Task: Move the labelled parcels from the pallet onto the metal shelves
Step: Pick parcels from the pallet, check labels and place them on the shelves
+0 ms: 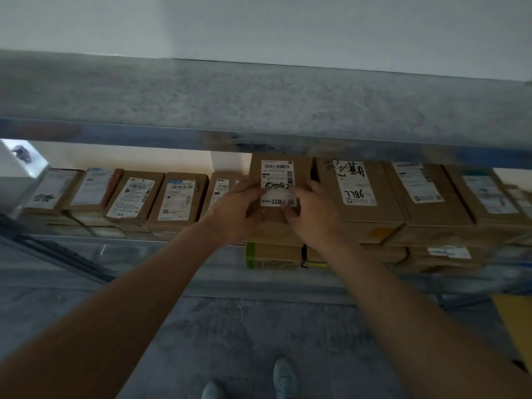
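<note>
Grey concrete floor [259, 335] runs below a set of metal shelves [259, 99], whose upper board crosses the view above a lower level packed with cardboard boxes. On that lower level the labelled parcel [277, 171], a brown carton with a white barcode label facing up, sits on top of other cartons in the row. Both hands are on it: the left hand [234, 210] lies against the parcel's left side with fingers curled onto its top over the label edge, and the right hand [312, 211] does the same at the parcel's right side, so the carton is gripped between them. Just right of the parcel lies a larger box marked 7786 [355, 194], touching or nearly touching it. Left of the parcel a row of smaller labelled boxes [129, 197] stands tilted along the shelf. Beneath the parcel a green-edged carton [270, 256] shows. Far below the parcel, two pale shoes [283, 378] stand on the floor.
</note>
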The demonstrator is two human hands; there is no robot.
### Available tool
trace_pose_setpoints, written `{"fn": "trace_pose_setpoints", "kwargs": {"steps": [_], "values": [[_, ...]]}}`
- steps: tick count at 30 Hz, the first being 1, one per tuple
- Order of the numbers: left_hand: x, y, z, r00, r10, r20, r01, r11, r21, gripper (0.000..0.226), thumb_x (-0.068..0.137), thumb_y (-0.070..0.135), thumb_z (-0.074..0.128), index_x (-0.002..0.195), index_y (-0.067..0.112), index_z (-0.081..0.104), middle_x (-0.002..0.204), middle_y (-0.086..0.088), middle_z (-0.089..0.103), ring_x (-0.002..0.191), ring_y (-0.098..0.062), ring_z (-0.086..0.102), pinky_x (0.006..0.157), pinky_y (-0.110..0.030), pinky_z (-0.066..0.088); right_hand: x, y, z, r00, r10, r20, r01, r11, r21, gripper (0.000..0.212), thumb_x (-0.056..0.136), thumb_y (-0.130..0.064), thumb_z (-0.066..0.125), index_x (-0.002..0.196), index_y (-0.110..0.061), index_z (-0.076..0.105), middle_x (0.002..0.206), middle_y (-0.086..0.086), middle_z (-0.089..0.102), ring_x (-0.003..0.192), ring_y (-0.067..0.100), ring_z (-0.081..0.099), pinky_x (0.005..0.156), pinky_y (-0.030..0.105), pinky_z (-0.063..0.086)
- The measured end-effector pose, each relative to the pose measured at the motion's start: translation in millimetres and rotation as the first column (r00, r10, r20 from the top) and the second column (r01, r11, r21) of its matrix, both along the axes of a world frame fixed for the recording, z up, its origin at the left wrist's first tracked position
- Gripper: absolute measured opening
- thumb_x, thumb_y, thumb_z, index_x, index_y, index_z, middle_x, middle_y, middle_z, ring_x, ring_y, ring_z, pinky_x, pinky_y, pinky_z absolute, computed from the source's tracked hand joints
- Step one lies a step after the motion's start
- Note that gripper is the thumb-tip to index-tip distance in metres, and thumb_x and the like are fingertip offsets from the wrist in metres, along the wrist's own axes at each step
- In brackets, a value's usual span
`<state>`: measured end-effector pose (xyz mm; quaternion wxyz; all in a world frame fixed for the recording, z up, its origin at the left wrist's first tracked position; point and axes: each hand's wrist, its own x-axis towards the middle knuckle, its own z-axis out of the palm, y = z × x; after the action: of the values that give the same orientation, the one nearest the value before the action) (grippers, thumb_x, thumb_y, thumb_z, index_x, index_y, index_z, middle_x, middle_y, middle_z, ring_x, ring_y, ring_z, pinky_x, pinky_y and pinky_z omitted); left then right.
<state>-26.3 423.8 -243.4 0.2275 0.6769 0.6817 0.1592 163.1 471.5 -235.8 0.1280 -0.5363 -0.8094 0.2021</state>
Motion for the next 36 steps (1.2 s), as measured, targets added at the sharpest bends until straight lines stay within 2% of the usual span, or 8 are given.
{"fn": "trace_pose_setpoints", "kwargs": {"steps": [3, 8, 12, 18, 26, 29, 32, 36], "values": [[6, 3, -4, 0.998, 0.031, 0.06, -0.029, 0.999, -0.027, 0.062, 0.1, 0.028, 0.061, 0.157, 0.016, 0.039, 0.169, -0.001, 0.021, 0.155, -0.019, 0.019, 0.127, -0.037, 0.019, 0, -2, -7, 0.998, 0.011, -0.056, -0.015, 0.998, -0.068, 0.053, 0.102, -0.035, 0.056, 0.151, -0.018, 0.044, 0.165, 0.011, 0.021, 0.146, 0.027, 0.034, 0.116, 0.031, 0.028], [17, -1, -5, 0.997, 0.043, 0.071, -0.043, 0.999, 0.003, 0.058, 0.103, 0.023, 0.058, 0.156, 0.011, 0.038, 0.167, -0.002, 0.024, 0.154, -0.018, 0.023, 0.117, -0.016, 0.012, 4, -2, -6, 0.995, 0.034, -0.09, -0.041, 0.996, -0.082, 0.054, 0.103, -0.03, 0.056, 0.151, -0.011, 0.043, 0.166, 0.012, 0.02, 0.151, 0.026, 0.026, 0.112, 0.022, 0.018], [16, -9, 1, 0.999, 0.041, 0.029, -0.043, 0.998, 0.037, 0.059, 0.103, 0.028, 0.057, 0.157, 0.012, 0.037, 0.168, -0.002, 0.023, 0.154, -0.019, 0.022, 0.122, -0.023, 0.014, 5, -8, 3, 0.993, 0.059, -0.1, -0.067, 0.995, -0.073, 0.053, 0.102, -0.028, 0.057, 0.15, -0.01, 0.044, 0.166, 0.012, 0.021, 0.151, 0.027, 0.024, 0.118, 0.029, 0.022], [7, -31, 12, 0.999, 0.006, -0.047, -0.001, 0.994, 0.11, 0.061, 0.102, 0.033, 0.058, 0.156, 0.01, 0.039, 0.166, -0.003, 0.027, 0.152, -0.021, 0.028, 0.119, -0.022, 0.015, 3, -31, 19, 0.988, 0.09, -0.127, -0.096, 0.995, -0.041, 0.052, 0.103, -0.029, 0.057, 0.15, -0.011, 0.045, 0.162, 0.009, 0.027, 0.147, 0.023, 0.03, 0.106, 0.018, 0.016], [-20, -59, 21, 0.993, -0.098, -0.061, 0.106, 0.983, 0.147, 0.062, 0.102, 0.034, 0.059, 0.156, 0.01, 0.039, 0.165, -0.003, 0.029, 0.149, -0.021, 0.03, 0.118, -0.024, 0.019, -16, -80, 32, 0.989, 0.025, -0.146, -0.025, 1.0, 0.003, 0.052, 0.1, -0.026, 0.062, 0.147, -0.01, 0.048, 0.16, 0.007, 0.032, 0.145, 0.02, 0.033, 0.108, 0.015, 0.015], [-34, -71, 22, 0.987, -0.15, -0.061, 0.158, 0.973, 0.168, 0.063, 0.1, 0.038, 0.06, 0.155, 0.012, 0.04, 0.163, -0.001, 0.031, 0.148, -0.02, 0.032, 0.123, -0.031, 0.025, -27, -103, 33, 0.988, -0.011, -0.157, 0.018, 0.999, 0.046, 0.051, 0.098, -0.025, 0.064, 0.145, -0.01, 0.051, 0.157, 0.004, 0.036, 0.144, 0.018, 0.035, 0.118, 0.025, 0.02], [-46, -85, 22, 0.981, -0.183, -0.057, 0.19, 0.968, 0.166, 0.066, 0.098, 0.044, 0.062, 0.153, 0.014, 0.043, 0.16, 0.002, 0.034, 0.145, -0.018, 0.035, 0.122, -0.039, 0.033, -33, -124, 32, 0.989, -0.055, -0.138, 0.063, 0.997, 0.053, 0.051, 0.097, -0.025, 0.067, 0.143, -0.008, 0.053, 0.155, 0.007, 0.039, 0.144, 0.02, 0.037, 0.118, 0.024, 0.021], [-51, -103, 28, 0.973, -0.221, -0.068, 0.231, 0.951, 0.204, 0.067, 0.096, 0.047, 0.065, 0.151, 0.014, 0.047, 0.157, 0.003, 0.035, 0.142, -0.015, 0.036, 0.118, -0.032, 0.032, -36, -147, 29, 0.984, -0.112, -0.136, 0.121, 0.991, 0.054, 0.056, 0.095, -0.033, 0.067, 0.142, -0.007, 0.054, 0.155, 0.007, 0.04, 0.142, 0.021, 0.04, 0.117, 0.043, 0.038]]}}
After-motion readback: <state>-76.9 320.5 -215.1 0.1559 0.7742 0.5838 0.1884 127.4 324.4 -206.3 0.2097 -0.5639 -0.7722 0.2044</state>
